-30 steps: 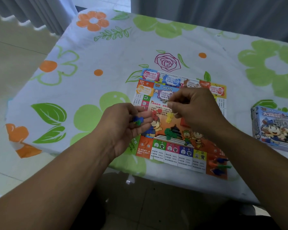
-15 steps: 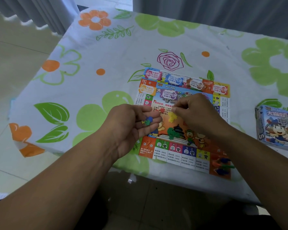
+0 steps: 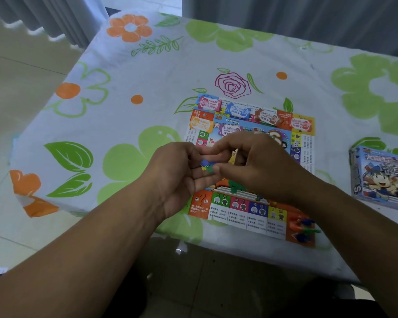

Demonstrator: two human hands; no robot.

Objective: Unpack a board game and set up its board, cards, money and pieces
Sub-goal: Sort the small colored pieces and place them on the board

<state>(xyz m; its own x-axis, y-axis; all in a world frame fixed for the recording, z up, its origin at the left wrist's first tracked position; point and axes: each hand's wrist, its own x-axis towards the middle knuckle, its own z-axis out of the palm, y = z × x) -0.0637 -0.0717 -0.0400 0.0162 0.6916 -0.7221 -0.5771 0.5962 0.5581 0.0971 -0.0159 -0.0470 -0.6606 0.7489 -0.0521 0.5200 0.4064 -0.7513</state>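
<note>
Left hand [image 3: 182, 173]: palm up, fingers curled, cradling small pieces [image 3: 207, 166], blue and green.
Right hand [image 3: 257, 166]: fingertips pinched on those pieces.
Board [image 3: 239, 210]: flat on worktop [image 3: 147, 72] under both hands; money stacks [image 3: 237, 111] along far edge.
Box [image 3: 384, 177]: right, apart.

Left hand [image 3: 179, 173], right hand [image 3: 262, 166], forearms [image 3: 78, 260] bare; dark clothing [image 3: 129, 299] over the lap
</note>
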